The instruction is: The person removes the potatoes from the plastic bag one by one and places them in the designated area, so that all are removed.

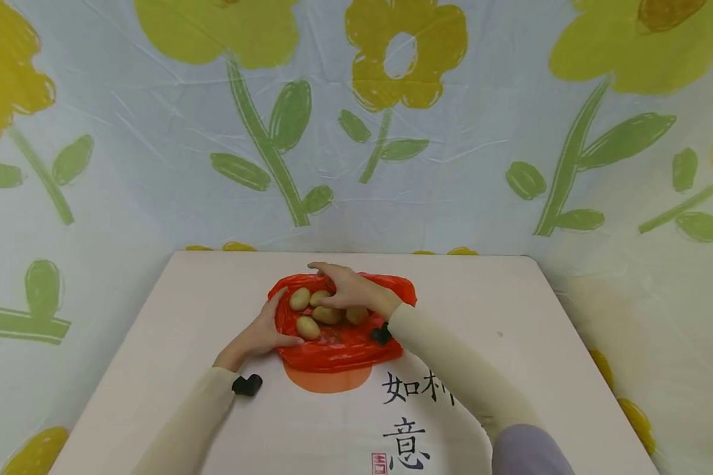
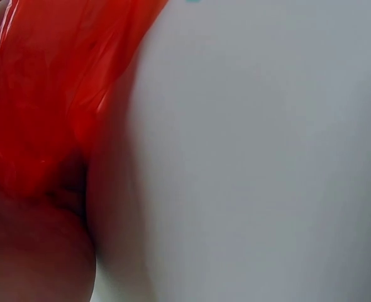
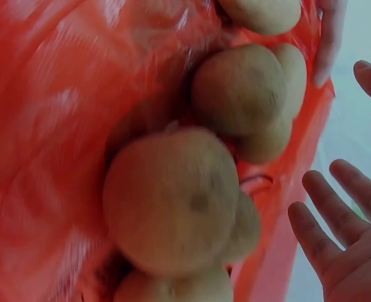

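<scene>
A red plastic bag (image 1: 333, 359) lies spread with its mouth facing up and its rim raised around several potatoes (image 1: 300, 299). At its left side, my left hand (image 1: 260, 333) rests against the rim with thumb and fingers spread apart. The left wrist view shows only part of that hand (image 2: 34, 251) against the red plastic. My right hand (image 1: 350, 288) hovers over the potatoes toward the far rim. In the right wrist view its fingers (image 3: 336, 207) are spread and nearly straight, holding nothing, beside brown potatoes (image 3: 170, 201). Some potatoes are hidden under the right hand.
The bag sits on a white table (image 1: 469, 316) with black painted characters (image 1: 407, 445) and an orange circle (image 1: 327, 380) in front. A flower-patterned cloth (image 1: 451, 191) hangs behind and on both sides of the table.
</scene>
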The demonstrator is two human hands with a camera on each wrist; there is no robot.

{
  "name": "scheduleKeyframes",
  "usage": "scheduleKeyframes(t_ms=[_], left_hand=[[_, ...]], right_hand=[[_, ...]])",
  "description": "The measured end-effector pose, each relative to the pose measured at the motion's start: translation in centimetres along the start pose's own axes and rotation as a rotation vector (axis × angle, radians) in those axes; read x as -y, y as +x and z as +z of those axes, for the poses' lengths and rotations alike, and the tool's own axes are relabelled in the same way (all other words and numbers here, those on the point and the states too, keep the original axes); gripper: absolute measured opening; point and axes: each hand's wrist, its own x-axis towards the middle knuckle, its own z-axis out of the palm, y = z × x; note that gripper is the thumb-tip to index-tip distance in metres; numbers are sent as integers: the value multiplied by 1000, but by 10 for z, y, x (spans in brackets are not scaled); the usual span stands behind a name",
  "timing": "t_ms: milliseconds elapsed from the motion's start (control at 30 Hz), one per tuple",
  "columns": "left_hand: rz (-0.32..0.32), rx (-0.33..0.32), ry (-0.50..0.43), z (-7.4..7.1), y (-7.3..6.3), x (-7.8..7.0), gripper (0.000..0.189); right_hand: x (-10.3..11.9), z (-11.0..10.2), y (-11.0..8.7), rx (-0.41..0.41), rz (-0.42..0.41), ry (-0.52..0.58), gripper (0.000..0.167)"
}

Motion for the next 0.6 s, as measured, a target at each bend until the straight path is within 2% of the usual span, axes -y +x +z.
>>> scheduleKeyframes(t_ms=[167,367,600], left_hand=[[18,-2,-21,4,0,2,130],[8,3,-52,4,-1,-1,130],[14,9,-103,1,1,0,126]], right_hand=[[-1,12,6,21,13,24,72],[-3,22,16,2,55,-16,61],[-5,31,27,-11,31,-22,61]])
